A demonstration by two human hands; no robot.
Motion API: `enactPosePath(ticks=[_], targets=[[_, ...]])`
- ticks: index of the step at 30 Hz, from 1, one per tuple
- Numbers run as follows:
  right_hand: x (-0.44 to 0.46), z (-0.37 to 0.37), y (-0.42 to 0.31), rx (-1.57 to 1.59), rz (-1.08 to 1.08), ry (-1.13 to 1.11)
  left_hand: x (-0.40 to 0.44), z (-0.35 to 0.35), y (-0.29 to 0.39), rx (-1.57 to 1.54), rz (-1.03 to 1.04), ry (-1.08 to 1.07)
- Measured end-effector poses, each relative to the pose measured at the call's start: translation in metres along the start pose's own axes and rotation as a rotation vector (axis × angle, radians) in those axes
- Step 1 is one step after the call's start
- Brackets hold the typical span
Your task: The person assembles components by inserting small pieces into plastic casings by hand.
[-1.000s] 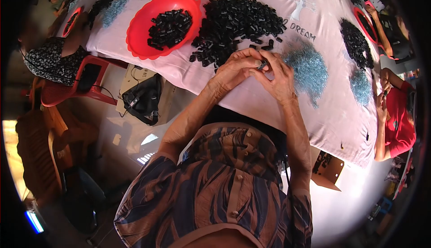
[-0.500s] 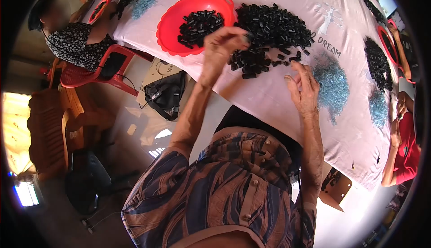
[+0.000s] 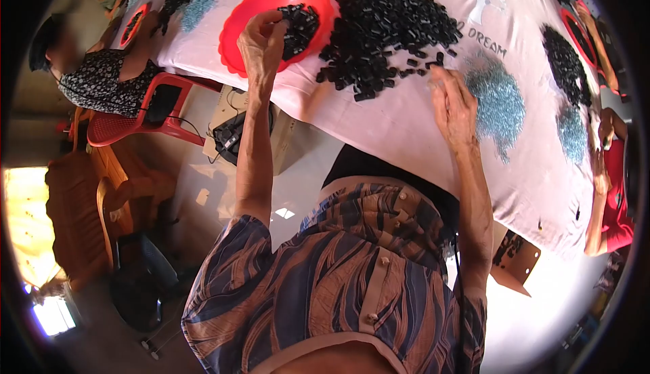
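Note:
My left hand (image 3: 261, 45) is over the near side of a red scalloped plastic basin (image 3: 233, 32), fingers curled together. What sits between its fingertips, if anything, is hidden. Small black cylindrical pieces (image 3: 298, 35) lie inside the basin. Beside it on the cloth is a large heap of similar black pieces (image 3: 396, 25). My right hand (image 3: 455, 106) is at the heap's right edge, thumb and fingers drawn together just below a few loose pieces (image 3: 433, 61); its fingertips are too blurred to show what they hold. Right of that hand is a pile of thin, shiny bluish-silver bits (image 3: 497, 103).
A pink printed cloth (image 3: 399, 127) covers the table. One person (image 3: 108, 76) is at the left by a red chair (image 3: 159, 113); another in a red top (image 3: 616, 198) is at the right. More black heaps (image 3: 565, 66) lie farther along. A cardboard box (image 3: 514, 262) stands below the edge.
My left hand has moved left from the black heap to over the basin. My right hand has shifted slightly left, its fingers drawn closer together. The whole view has shifted a little.

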State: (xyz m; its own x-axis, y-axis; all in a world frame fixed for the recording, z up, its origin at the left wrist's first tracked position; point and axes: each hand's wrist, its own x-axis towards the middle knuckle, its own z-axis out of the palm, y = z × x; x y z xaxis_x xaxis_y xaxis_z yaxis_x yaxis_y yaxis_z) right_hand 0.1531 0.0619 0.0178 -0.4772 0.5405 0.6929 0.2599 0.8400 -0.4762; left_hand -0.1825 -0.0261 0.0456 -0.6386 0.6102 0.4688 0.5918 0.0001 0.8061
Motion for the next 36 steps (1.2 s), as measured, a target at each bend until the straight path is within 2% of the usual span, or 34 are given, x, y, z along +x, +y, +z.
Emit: enactPosePath(ticks=[1, 3, 6, 9, 13, 19, 21, 24, 27, 28, 30, 36], targets=[[0.001, 0.002, 0.001, -0.032, -0.049, 0.066, -0.008, 0.005, 0.011, -0.005, -0.01, -0.013], [-0.001, 0.001, 0.002, -0.036, 0.002, 0.079, -0.026, 0.013, 0.034, -0.309, -0.019, -0.28], [0.0, 0.0, 0.001, -0.044, 0.117, 0.146, -0.054, 0.011, 0.054, -0.023, 0.016, -0.594], [0.0, 0.001, 0.003, -0.048, 0.121, 0.17, -0.082, 0.012, 0.054, 0.137, 0.1, -0.722], [-0.001, -0.001, 0.0, -0.059, 0.179, 0.12, -0.108, 0.019, 0.052, 0.077, 0.027, -0.672], [-0.001, 0.0, 0.004, -0.057, 0.13, 0.158, -0.119, 0.042, 0.057, 0.102, 0.082, -0.61], [0.0, 0.0, 0.005, -0.054, 0.135, 0.173, -0.12, 0.049, 0.057, 0.191, 0.217, -0.597], [0.0, -0.001, 0.002, -0.053, 0.181, 0.152, -0.125, 0.055, 0.059, 0.174, 0.29, -0.571], [0.0, 0.001, 0.006, -0.054, 0.135, 0.182, -0.128, 0.056, 0.061, 0.183, 0.313, -0.551], [0.0, 0.001, 0.005, -0.053, 0.137, 0.18, -0.129, 0.056, 0.061, 0.184, 0.311, -0.552], [0.001, 0.0, 0.004, -0.049, 0.136, 0.194, -0.132, 0.055, 0.059, 0.069, 0.154, -0.515], [0.001, 0.0, 0.005, -0.055, 0.117, 0.191, -0.133, 0.047, 0.052, -0.044, 0.129, -0.543]])
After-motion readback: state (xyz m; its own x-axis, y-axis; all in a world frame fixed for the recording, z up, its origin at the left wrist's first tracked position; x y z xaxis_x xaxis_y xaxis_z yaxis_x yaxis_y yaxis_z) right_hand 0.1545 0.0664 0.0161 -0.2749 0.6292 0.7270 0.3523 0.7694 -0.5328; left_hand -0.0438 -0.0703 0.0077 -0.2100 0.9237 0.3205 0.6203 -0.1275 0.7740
